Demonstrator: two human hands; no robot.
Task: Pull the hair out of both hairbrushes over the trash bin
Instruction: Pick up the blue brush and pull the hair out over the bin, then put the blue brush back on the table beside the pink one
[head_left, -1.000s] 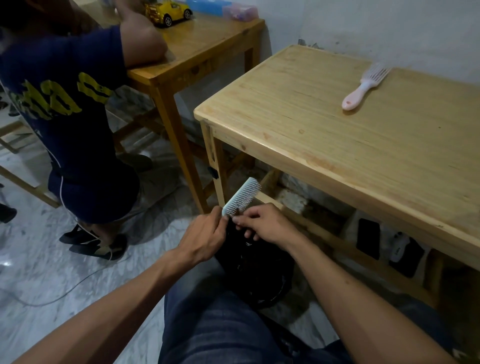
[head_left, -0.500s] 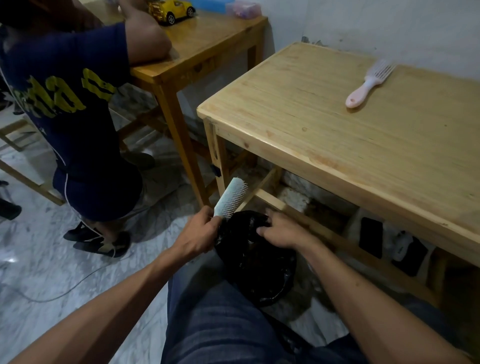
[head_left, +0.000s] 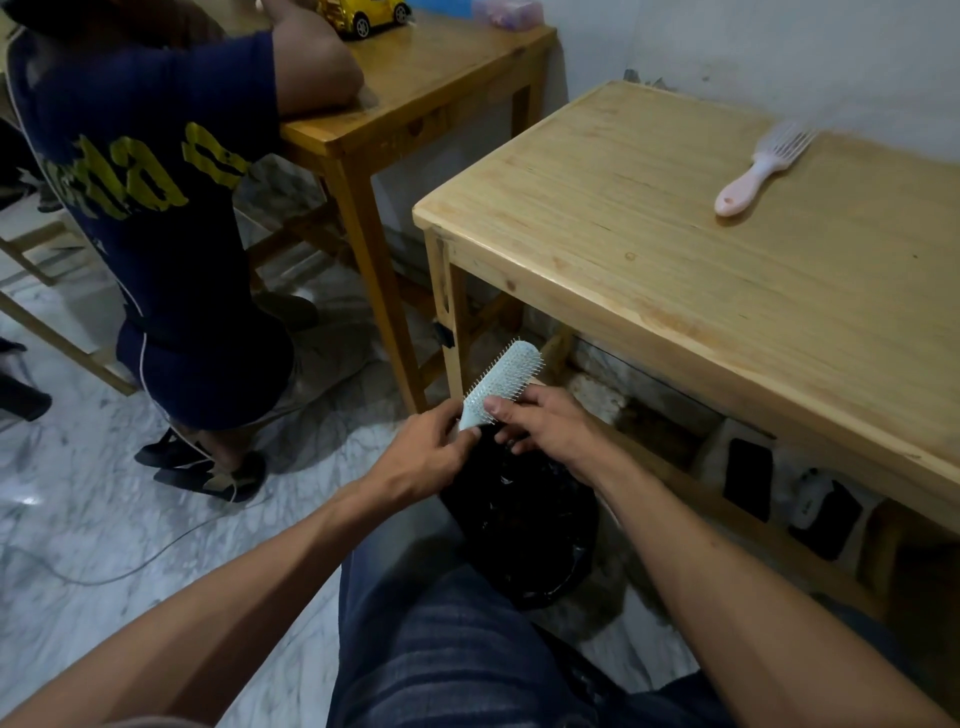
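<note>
My left hand (head_left: 423, 457) grips the handle end of a pale blue hairbrush (head_left: 503, 382), holding it bristles-up above a black trash bin (head_left: 524, 535) lined with a black bag. The fingers of my right hand (head_left: 545, 423) rest on the bristles at the lower part of the brush head; whether they pinch any hair I cannot tell. A second hairbrush (head_left: 758, 171), pink-handled with white prongs, lies on the wooden table (head_left: 649, 249) at the far right, well away from both hands.
A person in a dark blue shirt (head_left: 150, 208) leans on another wooden table (head_left: 415, 88) at the left, where a yellow toy car (head_left: 363, 13) stands. Dark objects (head_left: 748, 486) sit under the near table. A cable (head_left: 130, 566) runs across the marble floor. My knee (head_left: 441, 649) is beside the bin.
My right hand went down to the bin's mouth, then came back up onto the bristles. The brush has turned so its bristled face shows more.
</note>
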